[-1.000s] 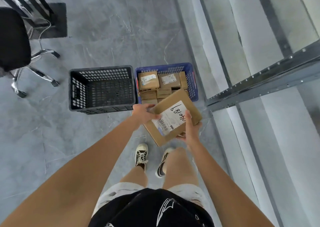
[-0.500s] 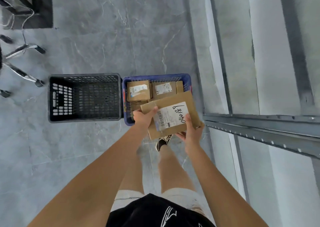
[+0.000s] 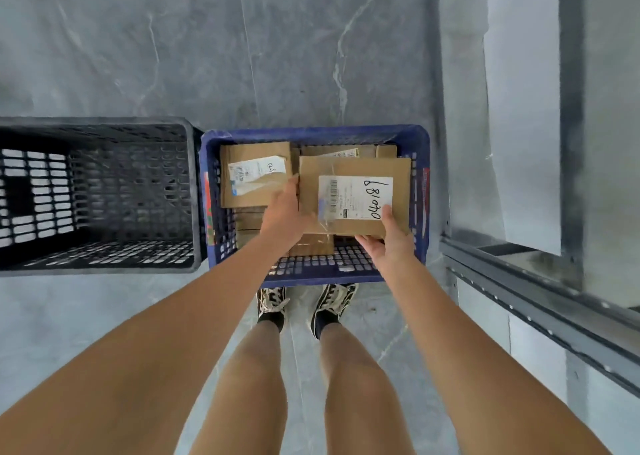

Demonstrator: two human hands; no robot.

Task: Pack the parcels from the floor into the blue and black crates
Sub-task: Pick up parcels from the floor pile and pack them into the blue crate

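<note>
Fingers of both hands grip the parcel [image 3: 353, 194]: left hand [image 3: 282, 212] on its left edge, right hand [image 3: 386, 238] at the near-right corner, thumb on the label. Parcel sits flat over the right half of the blue crate [image 3: 311, 132], long axis left-right, just above the boxes already inside. Another labelled box [image 3: 256, 174] lies just beside it on the left. Black crate [image 3: 97, 194] looks empty. Next move is probably straight down; right wall looks close.
</note>
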